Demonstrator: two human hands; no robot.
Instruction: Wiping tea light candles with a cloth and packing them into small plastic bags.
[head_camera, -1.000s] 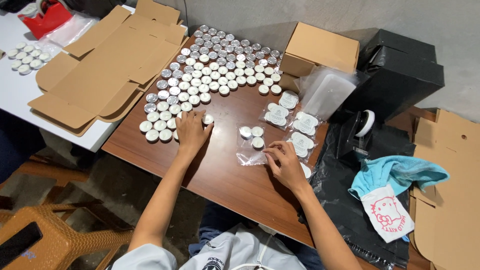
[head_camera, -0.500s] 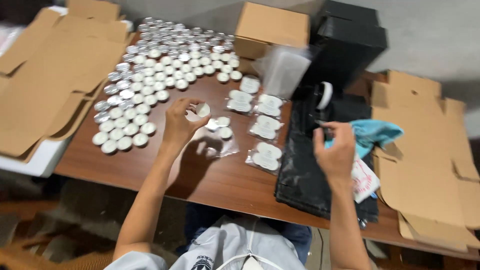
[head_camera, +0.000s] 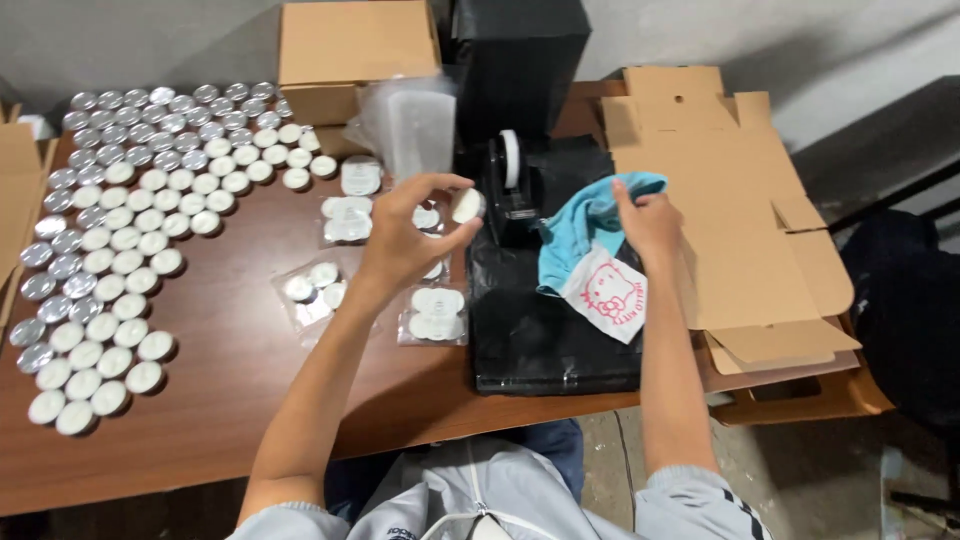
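Holding a small white candle (head_camera: 467, 205) up in my left hand (head_camera: 405, 240), I pinch it between my thumb and my fingertips (head_camera: 455, 183). The candle sticks out at the right end of my hand, up above the table (head_camera: 240, 400). It is just left of the tape holder (head_camera: 512, 185), close to it but not touching.

My right hand (head_camera: 648, 222) is on the other side of the tape holder. It is closed on the blue cloth (head_camera: 585, 225), and my fingers bunch the cloth at its right edge. The cloth lies on a black bag (head_camera: 540, 340) that spreads out from under the tape holder toward me.

Left of the tape holder, under my left hand, lie little clear bags (head_camera: 435, 315) with candles inside them. One clear bag (head_camera: 312, 290) farther left is open with a few candles in it. Far left of the tape holder, lots of loose candles (head_camera: 130, 230) sit in rows on the table, white ones near me and silver ones at the back.

Behind the tape holder stands a tall black box (head_camera: 520, 60). A brown box (head_camera: 350, 55) is next to it on the left, with a stack of clear bags (head_camera: 415, 125) in front. Right of the tape holder, past my right hand, lies flat cardboard (head_camera: 740, 230).
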